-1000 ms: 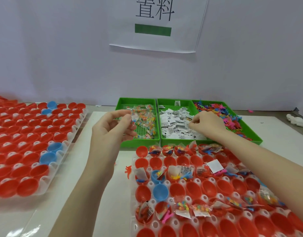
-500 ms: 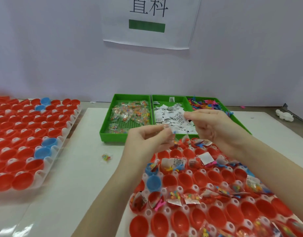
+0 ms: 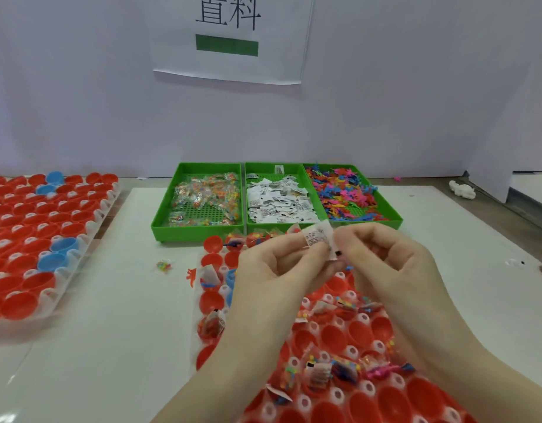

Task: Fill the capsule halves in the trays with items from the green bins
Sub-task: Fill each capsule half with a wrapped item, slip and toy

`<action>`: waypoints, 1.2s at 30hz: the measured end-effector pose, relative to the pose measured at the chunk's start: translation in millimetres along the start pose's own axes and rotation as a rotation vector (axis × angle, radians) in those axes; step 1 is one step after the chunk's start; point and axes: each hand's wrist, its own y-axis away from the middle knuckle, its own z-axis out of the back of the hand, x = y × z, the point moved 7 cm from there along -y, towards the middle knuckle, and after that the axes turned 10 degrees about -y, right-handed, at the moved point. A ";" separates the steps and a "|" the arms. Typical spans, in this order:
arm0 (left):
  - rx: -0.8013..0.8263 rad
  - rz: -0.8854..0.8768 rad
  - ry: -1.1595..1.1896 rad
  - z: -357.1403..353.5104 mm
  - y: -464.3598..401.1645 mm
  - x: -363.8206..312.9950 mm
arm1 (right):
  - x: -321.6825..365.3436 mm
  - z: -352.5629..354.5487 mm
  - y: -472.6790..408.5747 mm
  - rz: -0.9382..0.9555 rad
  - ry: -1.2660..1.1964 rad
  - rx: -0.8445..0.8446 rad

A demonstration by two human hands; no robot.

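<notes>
Together now, both hands, left (image 3: 276, 264) and right (image 3: 382, 261), pinching one printed paper slip (image 3: 317, 236) above the capsule tray (image 3: 349, 337).

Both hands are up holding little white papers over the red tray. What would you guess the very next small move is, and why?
Probably peel one slip off and lower it into a bare red half. Both the left hand and the right hand pinch the paper slips above the tray, where many halves look empty.
</notes>
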 end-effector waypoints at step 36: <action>0.455 -0.155 -0.629 -37.1 65.5 3.5 | 59.3 24.3 76.8 0.422 0.790 0.380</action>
